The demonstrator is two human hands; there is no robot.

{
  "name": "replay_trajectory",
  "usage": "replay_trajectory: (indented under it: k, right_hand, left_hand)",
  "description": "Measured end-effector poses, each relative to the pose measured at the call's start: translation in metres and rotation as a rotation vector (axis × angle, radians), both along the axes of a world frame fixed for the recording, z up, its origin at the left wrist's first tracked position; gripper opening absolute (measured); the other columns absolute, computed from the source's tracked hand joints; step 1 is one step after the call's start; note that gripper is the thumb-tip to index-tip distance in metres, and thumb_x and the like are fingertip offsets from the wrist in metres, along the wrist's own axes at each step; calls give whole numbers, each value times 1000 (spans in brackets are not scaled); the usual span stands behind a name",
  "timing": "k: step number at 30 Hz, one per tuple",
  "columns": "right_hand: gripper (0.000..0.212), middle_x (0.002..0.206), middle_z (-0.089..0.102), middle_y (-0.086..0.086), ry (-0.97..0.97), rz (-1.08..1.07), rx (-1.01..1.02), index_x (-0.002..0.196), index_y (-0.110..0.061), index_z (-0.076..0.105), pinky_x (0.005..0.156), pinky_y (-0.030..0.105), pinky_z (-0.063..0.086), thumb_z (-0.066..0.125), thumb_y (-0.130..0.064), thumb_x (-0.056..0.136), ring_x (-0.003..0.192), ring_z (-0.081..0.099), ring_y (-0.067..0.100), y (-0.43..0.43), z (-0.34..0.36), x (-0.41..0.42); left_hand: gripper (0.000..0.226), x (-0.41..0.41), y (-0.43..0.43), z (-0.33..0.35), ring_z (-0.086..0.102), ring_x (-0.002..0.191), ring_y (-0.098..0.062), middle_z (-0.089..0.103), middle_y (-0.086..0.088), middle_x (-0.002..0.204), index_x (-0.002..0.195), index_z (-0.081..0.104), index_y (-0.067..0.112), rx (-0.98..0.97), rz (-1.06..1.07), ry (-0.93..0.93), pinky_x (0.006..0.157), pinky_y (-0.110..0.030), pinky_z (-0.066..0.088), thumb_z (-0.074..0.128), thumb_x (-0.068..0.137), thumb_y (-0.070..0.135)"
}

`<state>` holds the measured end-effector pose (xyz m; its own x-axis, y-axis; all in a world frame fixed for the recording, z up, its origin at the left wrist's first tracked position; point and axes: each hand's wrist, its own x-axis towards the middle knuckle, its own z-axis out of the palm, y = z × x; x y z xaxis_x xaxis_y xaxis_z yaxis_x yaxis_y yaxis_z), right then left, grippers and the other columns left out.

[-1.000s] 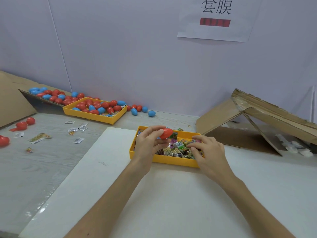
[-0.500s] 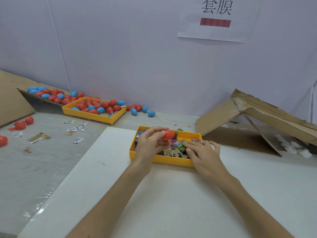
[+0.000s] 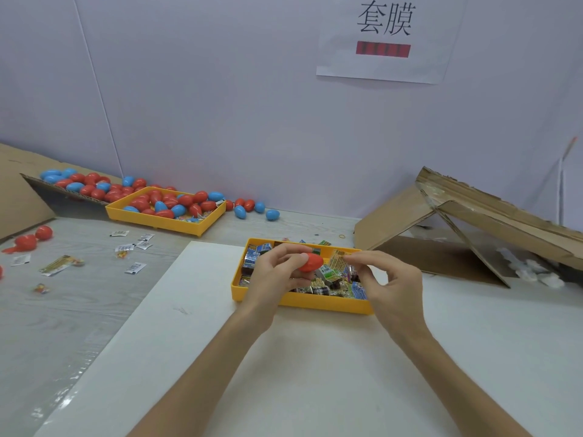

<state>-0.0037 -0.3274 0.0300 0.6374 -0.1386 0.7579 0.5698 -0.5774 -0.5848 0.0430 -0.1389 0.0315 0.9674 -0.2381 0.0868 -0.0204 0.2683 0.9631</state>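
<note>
My left hand (image 3: 277,272) holds a red plastic egg piece (image 3: 310,262) in its fingertips, above the near yellow tray (image 3: 303,302). That tray is full of small wrapped packets (image 3: 328,280). My right hand (image 3: 391,285) pinches a tan and yellow packet (image 3: 338,261) between thumb and forefinger, lifted just to the right of the red piece. Both hands hover over the tray, close together.
A second yellow tray (image 3: 164,219) with several red and blue eggs sits at the back left, more eggs (image 3: 252,209) loose beside it. Small packets (image 3: 132,247) lie scattered on the grey table. A collapsed cardboard box (image 3: 473,228) stands at the right. A white board (image 3: 284,373) lies under the near tray.
My right hand has risen out of the near tray with a packet pinched in it and moved toward the red piece. My left hand stays in place.
</note>
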Motion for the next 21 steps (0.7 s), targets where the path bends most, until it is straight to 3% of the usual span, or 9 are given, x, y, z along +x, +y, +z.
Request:
replay_trajectory:
  k: [7,14,21]
  right_hand:
    - [44,86,75,-15,28,69,27,86,-30,77,79,15,51,75,13,79,86,71,7,3,2,-2]
    - [38,87,75,-17,28,58,30,85,-32,76,79,13,50,79,6,79,87,70,5,6,2,-4]
    - [26,86,75,-16,70,74,60,87,-28,78,79,13,49,81,-3,80,88,70,7,6,1,-4]
  left_hand:
    - [17,-2,-1,0,70,73,-14,75,5,86,101,75,18,101,0,-59,63,-24,56,60,98,9]
    - [15,-7,-3,0,73,86,-26,68,-17,108,104,74,16,121,-74,-114,72,-30,60,62,99,10]
    - [13,-8,-4,1,75,89,-27,73,-8,101,106,74,14,101,-111,-112,72,-28,61,64,97,11]
